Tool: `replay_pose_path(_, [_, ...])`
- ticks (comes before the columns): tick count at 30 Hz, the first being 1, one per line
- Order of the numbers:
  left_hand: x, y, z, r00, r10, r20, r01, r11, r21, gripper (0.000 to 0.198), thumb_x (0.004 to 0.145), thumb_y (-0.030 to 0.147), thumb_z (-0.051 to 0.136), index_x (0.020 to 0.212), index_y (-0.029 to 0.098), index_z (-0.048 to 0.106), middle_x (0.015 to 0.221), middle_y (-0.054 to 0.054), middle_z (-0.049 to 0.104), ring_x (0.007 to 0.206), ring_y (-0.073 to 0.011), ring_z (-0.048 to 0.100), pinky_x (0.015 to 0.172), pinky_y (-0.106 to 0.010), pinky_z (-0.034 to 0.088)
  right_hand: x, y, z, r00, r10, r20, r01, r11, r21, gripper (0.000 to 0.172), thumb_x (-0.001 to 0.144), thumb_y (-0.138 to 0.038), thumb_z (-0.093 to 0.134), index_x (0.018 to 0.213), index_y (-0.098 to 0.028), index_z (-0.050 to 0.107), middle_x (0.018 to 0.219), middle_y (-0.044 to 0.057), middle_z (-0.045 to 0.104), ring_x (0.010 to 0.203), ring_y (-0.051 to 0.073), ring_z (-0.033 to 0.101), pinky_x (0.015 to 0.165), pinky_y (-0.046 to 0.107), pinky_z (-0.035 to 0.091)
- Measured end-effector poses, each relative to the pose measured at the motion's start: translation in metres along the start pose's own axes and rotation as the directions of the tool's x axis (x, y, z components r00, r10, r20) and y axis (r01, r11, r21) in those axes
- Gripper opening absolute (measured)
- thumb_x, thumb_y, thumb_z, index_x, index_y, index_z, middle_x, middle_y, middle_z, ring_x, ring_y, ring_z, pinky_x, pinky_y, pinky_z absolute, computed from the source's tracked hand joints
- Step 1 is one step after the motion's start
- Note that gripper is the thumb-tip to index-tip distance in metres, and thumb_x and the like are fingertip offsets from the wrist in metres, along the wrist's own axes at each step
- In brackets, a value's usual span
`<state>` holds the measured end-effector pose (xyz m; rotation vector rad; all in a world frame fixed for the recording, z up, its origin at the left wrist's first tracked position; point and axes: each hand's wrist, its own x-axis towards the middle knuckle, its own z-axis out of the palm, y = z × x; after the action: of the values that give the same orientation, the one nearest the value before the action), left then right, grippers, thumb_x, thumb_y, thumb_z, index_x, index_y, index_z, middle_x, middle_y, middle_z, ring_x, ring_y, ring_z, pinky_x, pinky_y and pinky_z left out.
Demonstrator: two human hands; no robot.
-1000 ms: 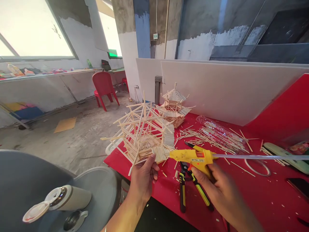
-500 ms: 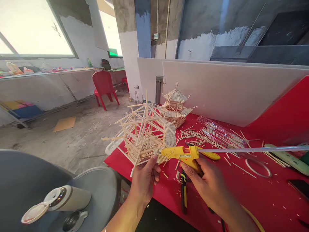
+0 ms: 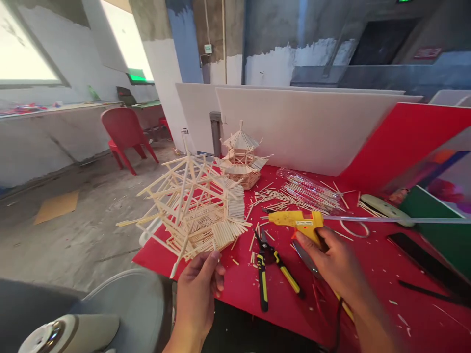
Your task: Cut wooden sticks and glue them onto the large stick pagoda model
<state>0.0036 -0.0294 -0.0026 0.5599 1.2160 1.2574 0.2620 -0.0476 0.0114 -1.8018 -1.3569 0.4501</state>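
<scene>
My right hand grips a yellow hot glue gun by its handle, nozzle pointing left, with a long clear glue stick reaching out of its back. Between thumb and fingertips, my left hand pinches a short wooden stick, mostly covered by the fingers. Just beyond that hand stands an open stick-built pavilion model, its roof partly covered with rows of sticks. Black-and-yellow cutters lie spread on the table, between my two hands.
A smaller finished stick pagoda stands behind the model. Loose sticks and a plastic bag of sticks lie on the red table. A phone rests at right. A grey stool bears a bottle at lower left.
The glue gun has drawn away to the right from the left hand's stick. My left hand has come back slightly towards me. The view has turned right, uncovering the cutters.
</scene>
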Motion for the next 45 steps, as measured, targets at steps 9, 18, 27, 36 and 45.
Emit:
replay_pose_path(9, [0.016,-0.055,0.024,0.929,0.097,0.357,-0.314,0.717,0.622,0.032,0.073,0.044,0.071,0.056,0.018,0.061,0.047,0.004,0.044,0.045,-0.0109,0.04,0.048,-0.022,0.028,0.006,0.133,-0.035,0.935,0.353,-0.025,-0.336,0.864,-0.375,0.056,0.088,-0.061,0.037,0.084,-0.017,0.07,0.069,0.008,0.073,0.066,0.025,0.07,0.056,0.03,0.048])
replay_pose_path(18, [0.064,-0.068,0.051,0.892,0.334,0.306,-0.441,0.49,0.752,0.019,0.075,0.042,0.068,0.069,0.024,0.069,0.045,0.0,0.053,0.046,-0.0199,0.05,0.053,-0.026,0.025,0.024,0.101,-0.038,0.956,0.268,-0.119,-0.278,0.7,-0.657,0.045,0.096,-0.047,0.038,0.103,-0.018,0.072,0.098,0.018,0.073,0.086,0.031,0.07,0.066,0.036,0.048])
replay_pose_path(27, [0.044,-0.065,0.032,0.852,0.391,0.348,-0.52,0.554,0.65,0.018,0.072,0.035,0.075,0.088,0.027,0.078,0.076,-0.006,0.077,0.06,-0.0225,0.067,0.06,-0.027,0.045,0.159,0.078,0.0,0.952,0.105,0.288,0.145,0.673,-0.726,0.031,0.096,-0.037,0.06,0.121,-0.018,0.06,0.122,0.008,0.062,0.102,0.021,0.063,0.088,0.042,0.054])
replay_pose_path(36, [0.041,-0.073,0.03,0.769,0.469,0.433,-0.638,0.527,0.561,0.012,0.081,0.034,0.069,0.084,0.026,0.077,0.081,-0.007,0.078,0.072,-0.0228,0.072,0.066,-0.023,0.054,0.223,0.056,0.07,0.811,-0.053,0.582,0.498,0.586,-0.64,0.033,0.096,-0.036,0.059,0.124,-0.019,0.058,0.126,0.009,0.06,0.106,0.022,0.062,0.089,0.044,0.054])
replay_pose_path(45, [0.028,-0.067,0.028,0.816,0.456,0.355,-0.576,0.593,0.562,0.026,0.084,0.045,0.065,0.08,0.022,0.076,0.074,-0.005,0.075,0.065,-0.0193,0.069,0.058,-0.021,0.053,0.236,0.052,0.067,0.768,-0.033,0.64,0.481,0.69,-0.541,0.034,0.095,-0.036,0.06,0.124,-0.018,0.058,0.126,0.009,0.06,0.105,0.022,0.062,0.089,0.043,0.054])
